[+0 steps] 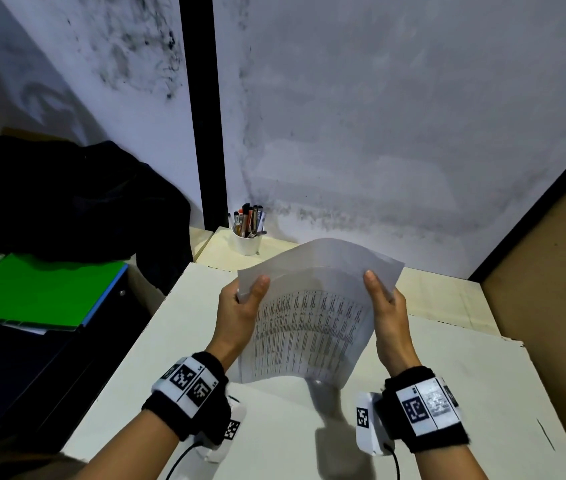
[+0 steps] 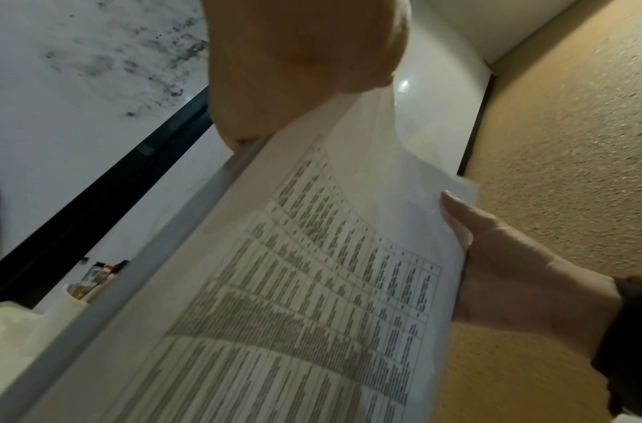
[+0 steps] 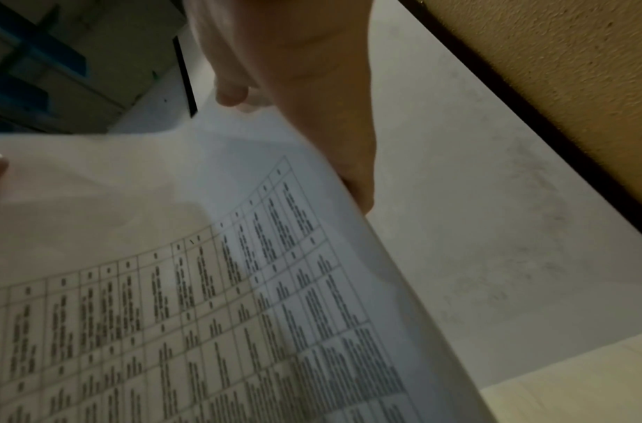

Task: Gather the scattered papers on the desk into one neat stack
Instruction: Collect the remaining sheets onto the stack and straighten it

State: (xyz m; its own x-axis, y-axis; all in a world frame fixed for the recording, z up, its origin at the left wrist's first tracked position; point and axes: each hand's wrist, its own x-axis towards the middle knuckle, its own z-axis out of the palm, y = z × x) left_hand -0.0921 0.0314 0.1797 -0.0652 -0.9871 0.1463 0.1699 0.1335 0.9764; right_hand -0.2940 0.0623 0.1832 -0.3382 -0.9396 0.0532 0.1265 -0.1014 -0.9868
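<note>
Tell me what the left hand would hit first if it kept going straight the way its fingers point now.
Probably the white cup of pens at the desk's back edge: the left hand, gripping the papers, points up and away toward it. Depth is unclear, so it might pass over to the wall.

Light falls from above and is dim and cool; below the held papers (image 1: pixel 309 317) a soft shadow lies on the desk (image 1: pixel 448 393). The head view bends at its edges. Both wrist views are murky, the printed table blurred toward the bottom.
</note>
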